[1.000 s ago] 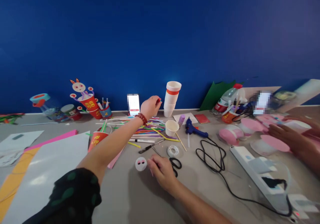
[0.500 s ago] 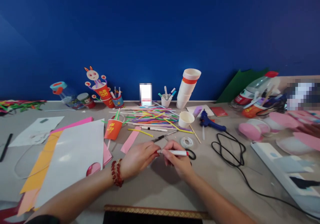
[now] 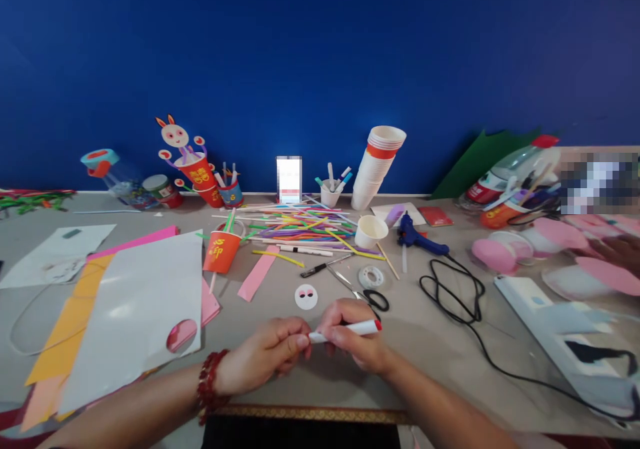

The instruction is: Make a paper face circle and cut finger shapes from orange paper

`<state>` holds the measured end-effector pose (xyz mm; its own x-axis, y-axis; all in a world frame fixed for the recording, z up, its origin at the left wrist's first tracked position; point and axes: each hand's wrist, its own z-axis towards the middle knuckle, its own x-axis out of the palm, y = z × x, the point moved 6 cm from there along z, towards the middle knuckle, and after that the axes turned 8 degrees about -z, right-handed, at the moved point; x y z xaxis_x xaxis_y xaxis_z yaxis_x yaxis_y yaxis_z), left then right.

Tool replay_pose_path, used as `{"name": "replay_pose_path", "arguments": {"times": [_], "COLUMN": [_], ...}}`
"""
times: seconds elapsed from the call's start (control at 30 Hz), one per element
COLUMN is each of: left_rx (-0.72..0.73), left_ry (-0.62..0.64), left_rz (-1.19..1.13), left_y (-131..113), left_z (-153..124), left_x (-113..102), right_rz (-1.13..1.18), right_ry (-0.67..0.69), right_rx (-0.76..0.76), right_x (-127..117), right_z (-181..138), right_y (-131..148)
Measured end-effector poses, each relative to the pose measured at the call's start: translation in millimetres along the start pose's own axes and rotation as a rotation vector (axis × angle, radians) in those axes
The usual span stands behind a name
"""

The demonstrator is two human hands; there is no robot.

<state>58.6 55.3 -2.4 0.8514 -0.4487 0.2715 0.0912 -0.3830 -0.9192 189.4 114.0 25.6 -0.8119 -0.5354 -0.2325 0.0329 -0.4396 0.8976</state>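
A white marker pen with a red end (image 3: pixel 364 327) lies across my right hand (image 3: pixel 350 335), whose fingers are wrapped round its barrel. My left hand (image 3: pixel 273 352), with red beads on the wrist, pinches the marker's other end; the fingertips hide whether a cap is there. Just beyond both hands, a small white paper disc (image 3: pixel 306 297) with two pink-and-black eyes lies flat on the table. Scissors with black handles (image 3: pixel 376 299), a roll of clear tape (image 3: pixel 371 277) and a black pen (image 3: pixel 316 270) lie behind and to the right of the disc.
Many coloured pipe cleaners (image 3: pixel 300 225) lie farther back. Paper sheets (image 3: pixel 135 302) and an orange-red cup (image 3: pixel 223 252) stand left. A blue glue gun (image 3: pixel 420 239), its looping black cord (image 3: pixel 453 292) and a white power strip (image 3: pixel 550 335) occupy the right. Stacked paper cups (image 3: pixel 377 169) lean at the wall.
Both hands have come closer to me with the marker between them. The eyed paper disc and the scissors' blades, hidden before, now show. The camera view has shifted slightly.
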Motion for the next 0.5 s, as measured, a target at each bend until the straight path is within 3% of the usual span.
{"name": "replay_pose_path", "arguments": {"times": [0.13,0.2,0.27,0.33,0.4,0.5], "left_rx": [0.025,0.024,-0.054,-0.13,-0.006,0.305], "left_ry": [0.05,0.062,0.024,-0.115,-0.308,-0.303], "left_rz": [0.103,0.144,0.006,-0.087,0.159,0.831], "left_y": [-5,-2,10,24,18,-8], "left_z": [-4,-9,-14,-20,-25,-21], "left_x": [9,8,-4,-27,-53,-55], "right_rz": [-0.051,0.001,0.144,0.307,0.321,0.312], "right_ry": [0.039,0.035,-0.127,-0.441,-0.546,-0.167], "right_rx": [-0.134,-0.154,-0.151,-0.158,-0.061,0.344], "right_x": [4,-5,-33,-70,-84,-46], "right_z": [-1,1,4,3,5,14], "right_y": [14,21,26,23,11,-27]}}
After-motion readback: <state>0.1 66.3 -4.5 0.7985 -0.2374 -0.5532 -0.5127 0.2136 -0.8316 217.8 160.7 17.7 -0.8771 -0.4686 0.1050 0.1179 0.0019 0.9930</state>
